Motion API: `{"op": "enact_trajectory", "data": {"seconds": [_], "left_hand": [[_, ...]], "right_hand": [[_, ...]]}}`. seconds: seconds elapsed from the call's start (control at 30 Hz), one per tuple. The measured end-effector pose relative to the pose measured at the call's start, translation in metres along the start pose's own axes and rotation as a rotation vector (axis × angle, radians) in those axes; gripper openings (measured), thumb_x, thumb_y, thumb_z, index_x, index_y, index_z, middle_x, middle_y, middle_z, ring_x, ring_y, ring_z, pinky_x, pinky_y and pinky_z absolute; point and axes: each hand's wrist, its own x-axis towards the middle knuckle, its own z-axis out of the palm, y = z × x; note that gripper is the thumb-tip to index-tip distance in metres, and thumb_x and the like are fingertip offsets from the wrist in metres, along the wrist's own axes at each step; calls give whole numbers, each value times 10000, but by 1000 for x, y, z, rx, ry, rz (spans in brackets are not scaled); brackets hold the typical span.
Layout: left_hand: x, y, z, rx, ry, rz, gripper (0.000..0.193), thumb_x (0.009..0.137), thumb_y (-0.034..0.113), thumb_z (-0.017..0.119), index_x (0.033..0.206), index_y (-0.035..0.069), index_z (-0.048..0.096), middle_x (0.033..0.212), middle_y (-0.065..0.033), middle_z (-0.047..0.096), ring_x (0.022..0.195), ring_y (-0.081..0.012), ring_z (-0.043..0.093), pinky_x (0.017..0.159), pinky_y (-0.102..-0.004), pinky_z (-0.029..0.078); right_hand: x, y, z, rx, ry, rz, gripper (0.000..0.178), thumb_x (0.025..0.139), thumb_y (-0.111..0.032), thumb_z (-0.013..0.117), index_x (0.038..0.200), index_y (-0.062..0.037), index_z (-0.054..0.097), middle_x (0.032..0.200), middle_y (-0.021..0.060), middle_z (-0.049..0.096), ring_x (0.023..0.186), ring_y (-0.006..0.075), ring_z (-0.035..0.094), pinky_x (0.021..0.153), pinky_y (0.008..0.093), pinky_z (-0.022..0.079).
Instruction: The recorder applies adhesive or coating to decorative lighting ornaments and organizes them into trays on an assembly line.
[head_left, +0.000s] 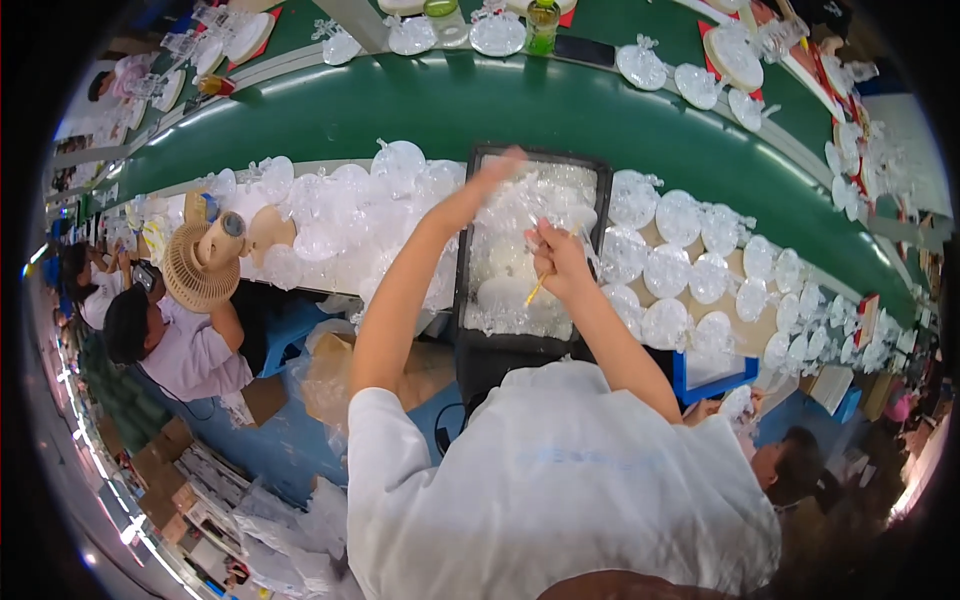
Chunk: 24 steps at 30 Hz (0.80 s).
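Note:
A black tray (pixel 608 185) in front of me holds a heap of clear, glassy-looking pieces (pixel 500 255). My right hand (pixel 562 262) is over the tray's right half, fingers closed round a thin yellow stick-like tool (pixel 537 290) that slants down to the left. What its tip is cannot be made out. Over the tray's far left corner is my left hand (pixel 500 168), smeared by motion, so its fingers do not show clearly. Clear pieces (pixel 515 205) lie between the two hands; whether either hand touches them is unclear.
Clear rounded pieces crowd the bench left (pixel 345 215) and right (pixel 668 270) of the tray. A green conveyor belt (pixel 330 115) runs beyond. A beige fan (pixel 200 262) and a seated person (pixel 180 345) are at left. A blue frame (pixel 715 392) and another person (pixel 785 460) are at right.

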Motion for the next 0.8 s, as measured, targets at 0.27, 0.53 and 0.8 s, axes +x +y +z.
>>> {"op": "enact_trajectory", "data": {"seconds": [0.27, 0.53, 0.8], "left_hand": [[6, -6, -7, 31, -42, 28, 511, 1056, 314, 300, 1499, 77, 397, 1570, -95, 337, 1470, -227, 248, 1204, -367, 128], [3, -12, -17, -13, -50, 98, 643, 1073, 449, 177, 1547, 16, 213, 1622, -87, 206, 1494, -230, 194, 1226, -355, 90], [7, 6, -17, -33, -39, 78, 581, 1057, 389, 328, 1519, 37, 331, 1596, -96, 275, 1483, -227, 206, 1205, -341, 135]], "right_hand": [[0, 1, 9, -16, -59, -57, 210, 941, -143, 668, 816, -63, 520, 851, 142, 658, 430, 39, 316, 352, 213, 206], [-9, 14, 5, 41, 8, -33, 212, 925, -164, 691, 805, -102, 529, 799, 92, 660, 406, 38, 299, 344, 211, 178], [-17, -2, 6, 52, -53, -99, 238, 903, -131, 713, 808, -81, 501, 832, 169, 672, 426, 49, 350, 360, 220, 223]]}}
